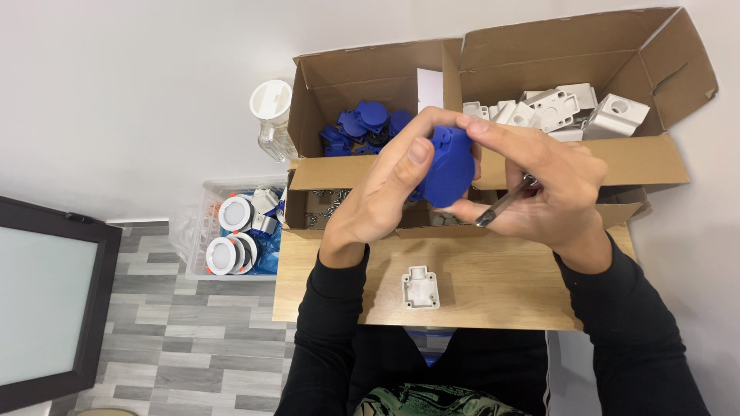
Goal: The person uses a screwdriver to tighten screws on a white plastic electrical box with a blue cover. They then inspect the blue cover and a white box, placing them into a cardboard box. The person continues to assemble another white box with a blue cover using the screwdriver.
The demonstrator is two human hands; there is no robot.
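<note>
1. Off the table's left edge, a clear plastic bin (202, 231) on the floor holds round white fittings (235, 214) and blue bags; a clear jar with a white lid (270, 104) stands behind it. Neither sits near the hands.
2. At the table's back left, an open cardboard box (308, 92) keeps a heap of blue plastic parts (362, 123) close at hand.
3. The left hand (385, 189) is curled around a blue plastic part (449, 166), thumb pressed flat on its near face, apparently to steady it. The part is held in the air above the box flaps, over the back middle of the wooden table (493, 277).
4. A white plastic housing (420, 287) lies alone near the table's front edge, below the hands, clear of them.
5. The right hand (539, 189) pinches the blue part's right side with its fingertips while a metal tool (505, 202) lies gripped across its palm, its tip hidden.
6. At the back right, a second box (655, 69) holds white housings (555, 108); its front flap lies just behind the hands.
</note>
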